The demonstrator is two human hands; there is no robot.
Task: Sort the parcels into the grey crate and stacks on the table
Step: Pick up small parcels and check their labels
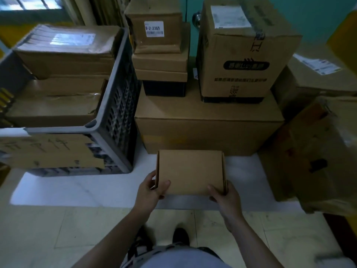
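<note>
Over the worktop edge, fingers of my left hand and right hand grip the parcel by its near corners, long axis crosswise; the grey crate lies ahead-left, nearer my left hand; stacks straight ahead.

- A white sticker on the front of the top box of the middle stack, upper centre of the frame, read "9-2 2365" above a barcode.
- The tall box at upper right carried a black oval logo and a printed line beneath it; both were too blurred to read.
- A white shipping label on top of that tall box was illegible.
- A cardboard sheet on the front of the grey crate, at left, bore handwritten characters that could not be made out.
- The label on the top parcel in the crate was unreadable.
- The label on the far-right box was also unreadable.
</note>
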